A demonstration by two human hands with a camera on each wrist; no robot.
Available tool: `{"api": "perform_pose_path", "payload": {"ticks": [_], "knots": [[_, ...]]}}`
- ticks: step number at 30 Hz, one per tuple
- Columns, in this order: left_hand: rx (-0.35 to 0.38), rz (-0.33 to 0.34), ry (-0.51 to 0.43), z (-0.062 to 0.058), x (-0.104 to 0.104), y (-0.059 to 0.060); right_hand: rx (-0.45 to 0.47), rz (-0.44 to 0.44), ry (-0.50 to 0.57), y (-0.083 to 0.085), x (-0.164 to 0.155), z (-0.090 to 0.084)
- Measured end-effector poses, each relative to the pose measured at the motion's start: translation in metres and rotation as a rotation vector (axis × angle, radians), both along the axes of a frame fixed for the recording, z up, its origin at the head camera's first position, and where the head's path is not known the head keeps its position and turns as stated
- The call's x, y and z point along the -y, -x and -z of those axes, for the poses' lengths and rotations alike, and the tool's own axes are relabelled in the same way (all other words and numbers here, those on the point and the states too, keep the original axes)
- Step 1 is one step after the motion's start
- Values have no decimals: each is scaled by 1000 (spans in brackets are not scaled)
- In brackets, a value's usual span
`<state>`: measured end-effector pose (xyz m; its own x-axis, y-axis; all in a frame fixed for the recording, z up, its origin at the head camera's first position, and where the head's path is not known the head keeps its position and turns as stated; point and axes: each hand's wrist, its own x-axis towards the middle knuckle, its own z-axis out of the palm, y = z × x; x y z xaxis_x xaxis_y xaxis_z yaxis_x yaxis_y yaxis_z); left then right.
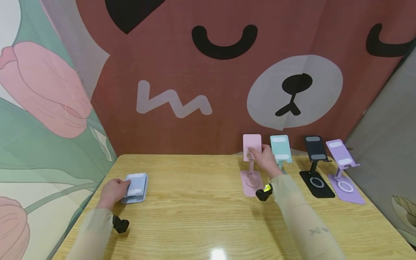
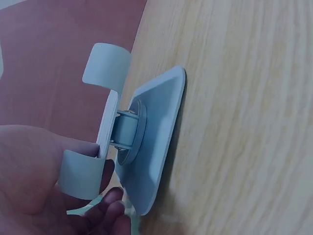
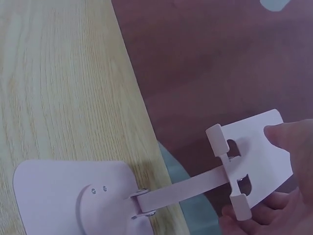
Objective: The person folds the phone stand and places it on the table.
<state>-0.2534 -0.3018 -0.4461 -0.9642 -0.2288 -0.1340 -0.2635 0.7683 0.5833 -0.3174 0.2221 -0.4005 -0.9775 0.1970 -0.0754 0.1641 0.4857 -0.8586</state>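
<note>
On the left part of the table a light blue phone stand [image 1: 140,184] is folded low, its plate close over its base. My left hand [image 1: 112,191] pinches the plate's left edge, the thumb by one of the two curved hooks [image 2: 82,175] in the left wrist view. Farther right, a pink phone stand [image 1: 252,182] stands unfolded, its neck raised from the base. My right hand [image 1: 265,160] grips its upper plate [image 3: 259,142], thumb on the front and fingers behind. The pink base [image 3: 63,196] lies near the table's back edge.
To the right stand a teal phone stand [image 1: 280,146], partly behind my right hand, a black one [image 1: 316,184] and a purple one [image 1: 341,151], all unfolded. A printed cloth [image 1: 169,133] hangs behind the wooden table [image 1: 195,202].
</note>
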Motion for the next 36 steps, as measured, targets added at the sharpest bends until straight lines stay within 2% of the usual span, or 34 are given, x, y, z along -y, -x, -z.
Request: {"api": "perform_pose_path", "payload": {"ticks": [3, 13, 15, 20, 23, 27, 36], "knots": [[3, 2, 21, 3, 1, 0, 24, 5, 17, 2, 0, 0], [4, -16, -13, 10, 4, 0, 109, 17, 52, 9, -1, 0], [-14, -42, -19, 9, 2, 0, 125, 20, 62, 11, -2, 0], [-111, -137, -18, 7, -2, -2, 126, 12, 94, 13, -2, 0], [-123, -168, -11, 3, -7, -2, 120, 12, 99, 14, -1, 0], [-122, -163, 8, -3, -15, -2, 126, 34, 89, 16, 0, 1], [-216, -95, -31, -18, -39, -3, 110, 57, 95, 23, 1, 5]]}}
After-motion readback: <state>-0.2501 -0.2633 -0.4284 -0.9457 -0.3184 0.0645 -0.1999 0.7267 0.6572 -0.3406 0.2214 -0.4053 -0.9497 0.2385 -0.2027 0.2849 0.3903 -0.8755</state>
